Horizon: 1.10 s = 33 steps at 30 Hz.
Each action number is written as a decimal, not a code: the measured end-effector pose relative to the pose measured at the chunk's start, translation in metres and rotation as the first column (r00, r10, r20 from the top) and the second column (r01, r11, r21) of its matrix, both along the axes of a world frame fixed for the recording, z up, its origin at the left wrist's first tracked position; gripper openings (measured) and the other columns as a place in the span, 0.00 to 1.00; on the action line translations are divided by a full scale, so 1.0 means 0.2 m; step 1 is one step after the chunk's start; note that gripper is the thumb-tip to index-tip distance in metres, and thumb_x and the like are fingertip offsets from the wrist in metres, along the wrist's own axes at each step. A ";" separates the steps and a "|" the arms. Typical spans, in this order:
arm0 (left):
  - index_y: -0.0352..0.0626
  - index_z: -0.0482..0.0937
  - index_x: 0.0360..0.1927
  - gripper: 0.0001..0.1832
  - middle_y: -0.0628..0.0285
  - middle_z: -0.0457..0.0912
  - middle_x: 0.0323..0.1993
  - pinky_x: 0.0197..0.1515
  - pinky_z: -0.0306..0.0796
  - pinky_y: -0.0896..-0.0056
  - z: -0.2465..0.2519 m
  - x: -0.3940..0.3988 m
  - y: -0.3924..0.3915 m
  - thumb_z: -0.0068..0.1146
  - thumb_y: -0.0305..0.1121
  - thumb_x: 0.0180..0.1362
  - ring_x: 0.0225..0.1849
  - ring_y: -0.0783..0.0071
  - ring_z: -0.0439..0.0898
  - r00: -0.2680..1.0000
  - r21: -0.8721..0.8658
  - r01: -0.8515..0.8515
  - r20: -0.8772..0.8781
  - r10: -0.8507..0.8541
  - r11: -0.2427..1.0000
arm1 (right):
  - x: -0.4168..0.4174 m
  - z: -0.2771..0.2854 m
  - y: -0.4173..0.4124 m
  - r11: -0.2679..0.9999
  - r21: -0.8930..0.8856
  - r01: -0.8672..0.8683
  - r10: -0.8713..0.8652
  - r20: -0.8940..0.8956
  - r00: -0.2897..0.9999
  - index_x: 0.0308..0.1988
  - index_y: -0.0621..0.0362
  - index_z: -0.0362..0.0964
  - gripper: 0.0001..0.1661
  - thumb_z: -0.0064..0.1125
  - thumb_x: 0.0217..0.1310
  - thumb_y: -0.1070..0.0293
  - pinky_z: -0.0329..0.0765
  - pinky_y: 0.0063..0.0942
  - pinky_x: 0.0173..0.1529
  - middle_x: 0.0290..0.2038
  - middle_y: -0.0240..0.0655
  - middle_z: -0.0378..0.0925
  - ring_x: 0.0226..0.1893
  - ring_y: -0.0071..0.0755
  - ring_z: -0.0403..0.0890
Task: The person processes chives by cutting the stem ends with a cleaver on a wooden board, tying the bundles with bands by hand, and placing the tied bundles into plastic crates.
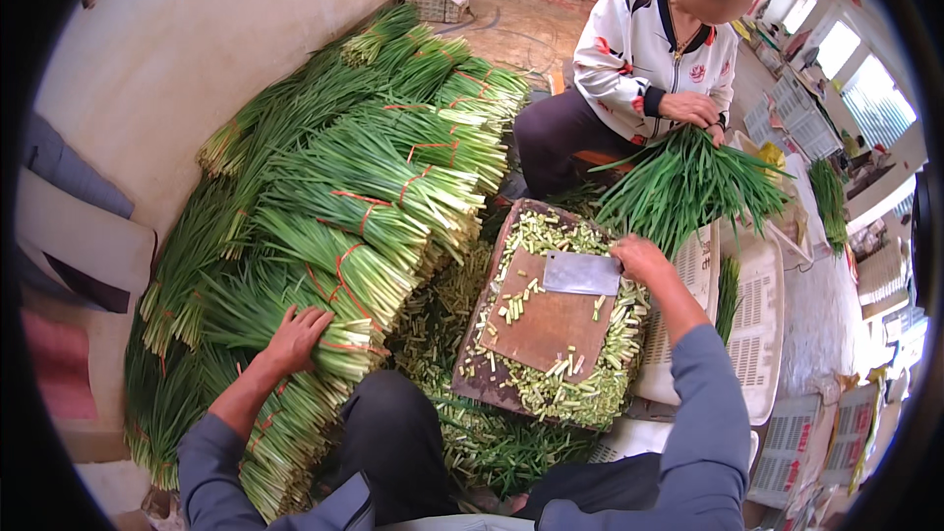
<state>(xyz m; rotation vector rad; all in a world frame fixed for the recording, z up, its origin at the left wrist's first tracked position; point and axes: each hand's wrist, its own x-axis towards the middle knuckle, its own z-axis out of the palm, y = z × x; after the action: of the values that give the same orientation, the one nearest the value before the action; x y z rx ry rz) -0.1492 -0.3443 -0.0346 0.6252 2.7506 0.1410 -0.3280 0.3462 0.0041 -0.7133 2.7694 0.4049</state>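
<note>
A cleaver (581, 273) lies flat over the brown cutting board (549, 324), its handle end inside my right hand (640, 258). Short cut pieces of stalk are scattered on the board and heaped around its edges. My left hand (297, 339) rests on a bundle of garlic chives (350, 346) tied with an orange band, at the near end of a big pile. The fingers curl over the bundle's top; their undersides are hidden. More banded bundles of chives (369, 217) are stacked beyond it, pale stalk ends facing the board.
Across the board a person (656, 51) in a patterned jacket holds loose green chives (693, 177). White perforated plastic crates (752, 324) stand at the right. Cut trimmings (516, 450) cover the floor between my knees. A wall (184, 29) borders the pile at the left.
</note>
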 end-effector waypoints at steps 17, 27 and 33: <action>0.34 0.71 0.61 0.44 0.47 0.81 0.51 0.57 0.77 0.60 0.76 -0.44 1.28 0.76 0.39 0.38 0.51 0.58 0.82 0.997 0.408 0.063 0.014 -0.075 0.911 | 1.52 0.37 -0.44 -0.260 -0.889 0.376 -0.654 0.449 0.609 0.46 0.59 0.69 0.12 0.56 0.75 0.62 0.74 0.23 0.25 0.25 0.26 0.71 0.20 0.18 0.72; 0.37 0.60 0.72 0.66 0.43 0.68 0.68 0.72 0.63 0.48 0.23 -0.22 1.88 0.84 0.55 0.31 0.72 0.43 0.66 0.992 0.317 0.115 -0.079 -0.094 0.942 | 1.71 0.18 -0.48 0.012 -0.947 0.320 -0.756 0.201 0.623 0.49 0.62 0.69 0.14 0.54 0.75 0.61 0.78 0.31 0.29 0.25 0.36 0.77 0.22 0.29 0.81; 0.43 0.65 0.73 0.52 0.47 0.69 0.70 0.73 0.63 0.54 0.17 -0.23 1.85 0.80 0.48 0.45 0.72 0.48 0.65 1.000 0.664 -0.026 0.005 0.030 0.747 | 1.69 0.09 -0.46 0.132 -0.955 0.266 -0.782 0.065 0.621 0.49 0.62 0.69 0.15 0.54 0.75 0.60 0.76 0.33 0.27 0.24 0.37 0.76 0.20 0.31 0.78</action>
<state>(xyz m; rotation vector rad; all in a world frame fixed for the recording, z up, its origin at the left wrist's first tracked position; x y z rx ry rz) -0.1942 0.0266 0.0000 0.7419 2.6685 1.1745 0.0095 0.2548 0.0216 0.5025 3.2089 -1.5031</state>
